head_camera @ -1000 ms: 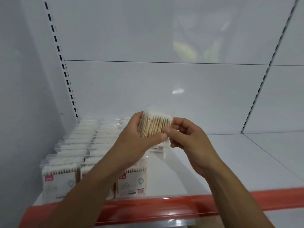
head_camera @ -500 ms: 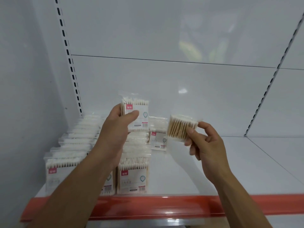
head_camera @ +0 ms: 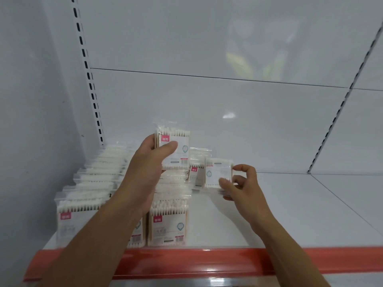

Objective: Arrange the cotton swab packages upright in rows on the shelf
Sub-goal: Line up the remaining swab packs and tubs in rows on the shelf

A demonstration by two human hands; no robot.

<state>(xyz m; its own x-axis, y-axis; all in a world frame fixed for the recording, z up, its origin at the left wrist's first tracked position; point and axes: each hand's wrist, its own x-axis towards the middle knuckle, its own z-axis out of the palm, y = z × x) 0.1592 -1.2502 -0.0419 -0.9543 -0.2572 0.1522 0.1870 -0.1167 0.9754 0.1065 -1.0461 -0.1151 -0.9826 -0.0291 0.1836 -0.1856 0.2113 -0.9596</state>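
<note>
Nearest me, behind the red rail (head_camera: 207, 259), rows of cotton swab packages (head_camera: 167, 224) stand upright on the left of the shelf (head_camera: 269, 214). Farther in, my right hand (head_camera: 242, 187) pinches the right-hand package (head_camera: 217, 172) by its right edge. Its sticks run vertically, but the label looks inverted, so I'd flip it before setting it beside the lone standing package (head_camera: 195, 175). Farthest, my left hand (head_camera: 149, 160) grips the left-hand package (head_camera: 176, 148) above the rows, upright, with its label facing me. I'd seat each squarely on its lower edge, snug against its neighbour.
</note>
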